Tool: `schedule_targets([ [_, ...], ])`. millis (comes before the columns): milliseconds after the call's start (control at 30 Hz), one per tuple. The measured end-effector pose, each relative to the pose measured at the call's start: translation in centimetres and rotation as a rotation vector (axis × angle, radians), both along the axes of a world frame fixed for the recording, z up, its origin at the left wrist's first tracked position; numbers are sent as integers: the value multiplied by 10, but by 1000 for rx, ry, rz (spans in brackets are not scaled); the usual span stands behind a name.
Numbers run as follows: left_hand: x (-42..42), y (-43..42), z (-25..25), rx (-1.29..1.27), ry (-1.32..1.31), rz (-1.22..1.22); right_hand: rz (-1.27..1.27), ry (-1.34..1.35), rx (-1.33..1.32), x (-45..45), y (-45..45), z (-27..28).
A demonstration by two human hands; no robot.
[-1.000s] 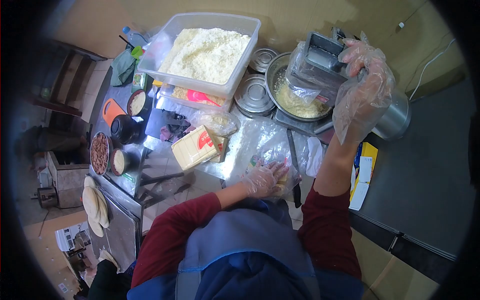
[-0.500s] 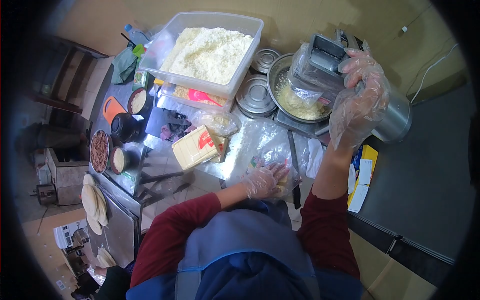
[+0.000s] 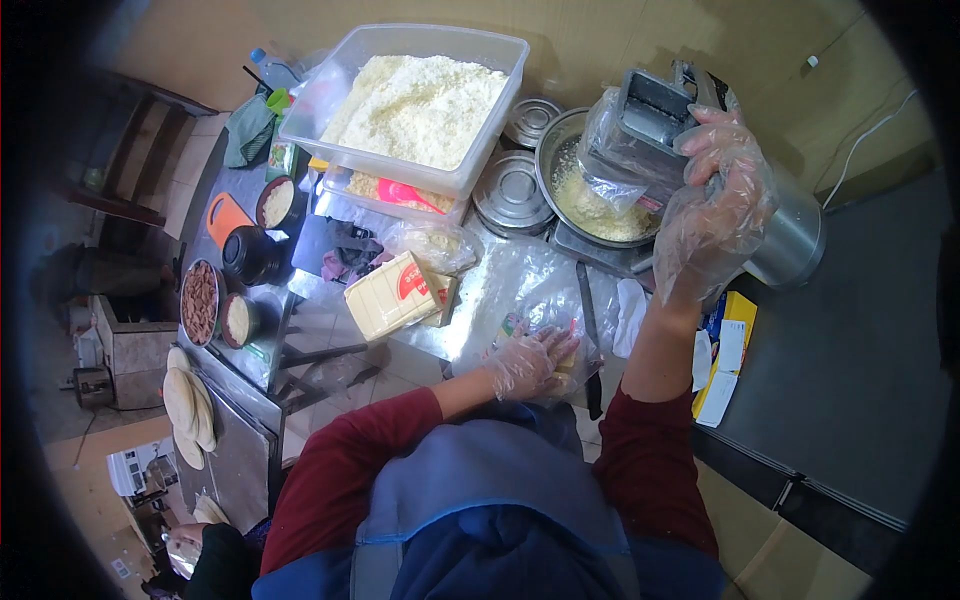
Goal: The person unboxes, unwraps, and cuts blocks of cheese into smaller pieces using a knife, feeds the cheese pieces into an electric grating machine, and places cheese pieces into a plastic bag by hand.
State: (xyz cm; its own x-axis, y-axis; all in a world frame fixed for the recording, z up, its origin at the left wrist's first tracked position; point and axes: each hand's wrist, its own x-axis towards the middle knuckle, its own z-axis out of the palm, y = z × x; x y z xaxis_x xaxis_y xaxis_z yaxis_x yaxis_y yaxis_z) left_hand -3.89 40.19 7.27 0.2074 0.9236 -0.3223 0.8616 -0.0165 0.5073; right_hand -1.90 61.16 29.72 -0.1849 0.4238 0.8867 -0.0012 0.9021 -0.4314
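My right hand, in a clear plastic glove, is closed at the side of the grey grating machine; what its fingers wrap round is hidden. Beneath the machine a metal bowl holds grated cheese. My left hand, gloved too, lies with fingers spread over a pale yellow piece on the plastic sheet. Beside it lies a long dark knife. A wrapped cheese block rests further left.
A clear tub of grated cheese stands at the back, near round metal lids. Bowls and an orange board are at the left. Flat dough rounds lie on a lower surface, where another person's hand shows.
My right hand has moved slightly downward beside the machine. My left hand has stayed in place. The other person's hand has come into clearer view at the lower left.
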Motion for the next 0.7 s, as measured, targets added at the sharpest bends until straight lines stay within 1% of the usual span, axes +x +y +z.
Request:
schedule_targets([
  [267, 0, 0, 4, -28, 25, -9, 48, 36, -28, 0, 5, -6],
  [400, 1, -2, -1, -17, 8, -5, 35, 37, -31, -1, 1, -8],
  [500, 2, -2, -4, -6, 17, -3, 47, 48, -133, -3, -9, -5],
  [600, 2, -2, -3, -12, 13, -7, 131, 108, -129, -2, -5, -9],
  [700, 2, -2, -2, 6, -4, 5, 34, -5, 18, 1, -4, -8],
])
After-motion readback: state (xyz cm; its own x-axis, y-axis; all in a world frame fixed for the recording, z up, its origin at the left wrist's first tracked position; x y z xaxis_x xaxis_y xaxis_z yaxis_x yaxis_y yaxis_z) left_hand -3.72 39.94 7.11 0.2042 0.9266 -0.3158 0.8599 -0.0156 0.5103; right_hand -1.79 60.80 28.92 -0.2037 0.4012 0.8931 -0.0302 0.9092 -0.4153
